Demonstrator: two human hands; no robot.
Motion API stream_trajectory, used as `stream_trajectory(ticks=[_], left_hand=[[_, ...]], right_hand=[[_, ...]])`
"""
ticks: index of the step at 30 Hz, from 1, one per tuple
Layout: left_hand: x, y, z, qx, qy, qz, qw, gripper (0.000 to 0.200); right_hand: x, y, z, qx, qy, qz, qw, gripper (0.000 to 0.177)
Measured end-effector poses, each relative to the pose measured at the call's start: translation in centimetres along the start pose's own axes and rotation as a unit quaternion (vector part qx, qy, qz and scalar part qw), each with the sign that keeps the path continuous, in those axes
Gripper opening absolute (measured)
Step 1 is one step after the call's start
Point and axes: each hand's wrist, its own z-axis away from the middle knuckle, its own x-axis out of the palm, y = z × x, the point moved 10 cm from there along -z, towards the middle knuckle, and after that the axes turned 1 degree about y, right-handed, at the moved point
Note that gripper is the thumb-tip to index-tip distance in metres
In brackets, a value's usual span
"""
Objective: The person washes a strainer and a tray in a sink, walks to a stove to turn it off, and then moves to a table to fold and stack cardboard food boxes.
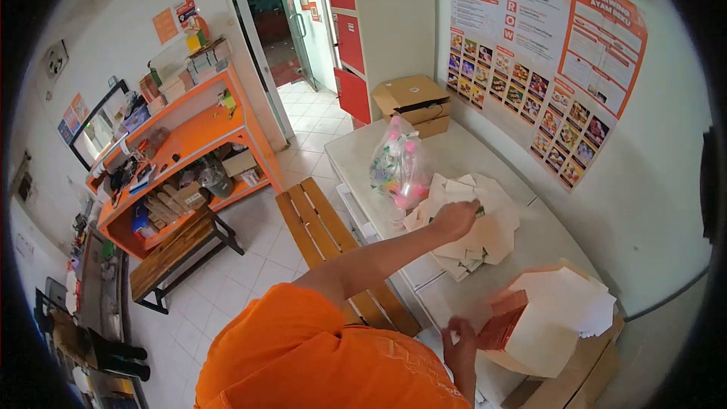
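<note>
My left hand (457, 221) reaches across a loose pile of flat, cream-white paper box blanks (496, 231) on the counter. Its fingers are closed, with a small dark green patch at the fingertips; I cannot tell what they hold. Lower down, my right hand (459, 344) is beside a stack of red-orange folded cartons (505, 320), thumb and forefinger apart and fingertips at the stack's near side. That stack leans against large cream card sheets (549, 318). A clear plastic bag (397, 163) of pink-topped bottles stands just beyond the pile.
A brown cardboard box (413, 102) sits at the counter's (356, 148) far end, by the postered wall. Another carton (579, 367) is at lower right. Wooden slatted benches (314, 231) stand along the left, before an orange shelf unit (242, 132). A person (91, 344) is at far left.
</note>
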Motion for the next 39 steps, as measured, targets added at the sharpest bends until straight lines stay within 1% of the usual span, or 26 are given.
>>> stream_trajectory(ticks=[2,3,4,5,6,8,10,11,13,16,18,20,21,23,25,27,28,29,30,31,32,34,36,37,38,39], left_hand=[[-7.8,0.9,1.9,-0.046,0.128,0.141,0.981,0.015],[-9.1,1.1,3.6,-0.083,0.107,0.188,0.973,0.014],[-9.1,0.7,5.4,-0.088,0.113,0.189,0.971,0.014],[-8.0,0.5,7.2,-0.090,0.093,0.312,0.941,0.015],[-7.2,0.3,8.9,-0.089,0.071,0.431,0.895,0.016],[-8.9,2.5,13.9,-0.239,-0.002,0.692,0.681,0.019],[-6.2,2.0,16.5,-0.240,-0.024,0.827,0.508,0.022],[-6.1,1.7,17.5,-0.234,-0.016,0.828,0.509,0.022],[-4.8,1.1,20.3,-0.286,0.004,0.862,0.417,0.026],[-4.4,0.1,22.7,-0.298,0.025,0.860,0.413,0.027],[-4.9,-0.9,23.5,-0.268,0.047,0.857,0.438,0.024],[-6.1,-1.6,24.0,-0.202,0.063,0.803,0.557,0.022],[-7.1,-1.5,24.5,-0.202,0.064,0.803,0.557,0.022],[-9.6,-1.4,25.9,-0.252,0.061,0.742,0.618,0.016],[-7.4,-2.4,27.5,-0.282,0.083,0.758,0.582,0.016],[-4.7,-4.7,29.0,-0.306,0.111,0.771,0.547,0.015],[-6.6,-6.1,29.4,-0.208,0.166,0.621,0.738,0.015],[-8.8,-5.3,30.3,-0.103,0.206,0.422,0.877,0.015],[-10.7,-5.0,31.2,-0.115,0.213,0.416,0.877,0.015],[-10.5,-7.0,32.7,-0.289,0.194,0.630,0.694,0.017],[-8.7,-6.8,34.9,-0.424,0.159,0.777,0.437,0.018],[-8.6,-7.8,37.2,-0.404,0.146,0.768,0.475,0.021],[-12.4,-8.7,39.2,-0.376,0.216,0.686,0.584,0.024],[-10.7,-10.1,40.1,-0.398,0.226,0.783,0.422,0.027],[-11.3,-11.2,41.1,-0.393,0.234,0.785,0.418,0.027],[-13.9,-12.0,42.0,-0.402,0.241,0.751,0.465,0.029]], right_hand=[[-2.7,-7.3,-1.9,-0.087,0.112,0.079,0.987,0.056],[-4.0,-12.0,-2.6,-0.161,0.157,0.130,0.966,0.063],[-4.4,-14.2,-3.9,-0.166,0.151,0.132,0.965,0.063],[-4.2,-17.4,-4.7,-0.228,0.159,0.202,0.939,0.068],[-3.4,-19.7,-4.8,-0.288,0.166,0.269,0.904,0.073],[-2.1,-19.9,-6.0,-0.305,0.113,0.268,0.907,0.063],[-1.5,-21.2,-5.1,-0.403,0.123,0.187,0.887,0.054],[-2.1,-22.2,-4.2,-0.410,0.148,0.098,0.895,0.039],[-1.5,-24.0,-3.4,-0.391,0.160,0.026,0.906,0.033],[-0.9,-26.1,-3.7,-0.373,0.185,-0.052,0.908,0.033],[0.0,-26.0,-5.1,-0.246,0.163,-0.007,0.955,0.038],[1.9,-26.8,-5.3,-0.255,0.145,0.084,0.952,0.040],[3.3,-27.0,-5.5,-0.261,0.129,0.170,0.941,0.043],[5.0,-24.9,-6.0,-0.218,0.099,0.147,0.960,0.043],[6.2,-23.5,-6.0,-0.181,0.064,0.124,0.974,0.044],[7.1,-26.5,-4.2,-0.317,0.120,0.214,0.916,0.038],[7.1,-26.7,-4.3,-0.325,0.113,0.210,0.915,0.038],[9.1,-27.0,-3.9,-0.356,0.007,0.203,0.912,0.034],[11.4,-27.1,-3.0,-0.382,-0.100,0.190,0.899,0.031],[12.5,-27.2,-2.7,-0.374,-0.101,0.156,0.909,0.030],[14.1,-27.1,-2.4,-0.381,-0.104,0.146,0.907,0.030],[15.5,-27.0,-3.1,-0.357,-0.007,0.077,0.931,0.035],[18.9,-27.5,-3.8,-0.321,-0.020,0.041,0.946,0.038],[20.5,-27.7,-4.4,-0.281,-0.037,0.013,0.959,0.041],[22.3,-28.8,-4.2,-0.289,-0.042,0.017,0.956,0.041],[24.4,-30.4,-3.9,-0.274,-0.054,0.038,0.959,0.045]])
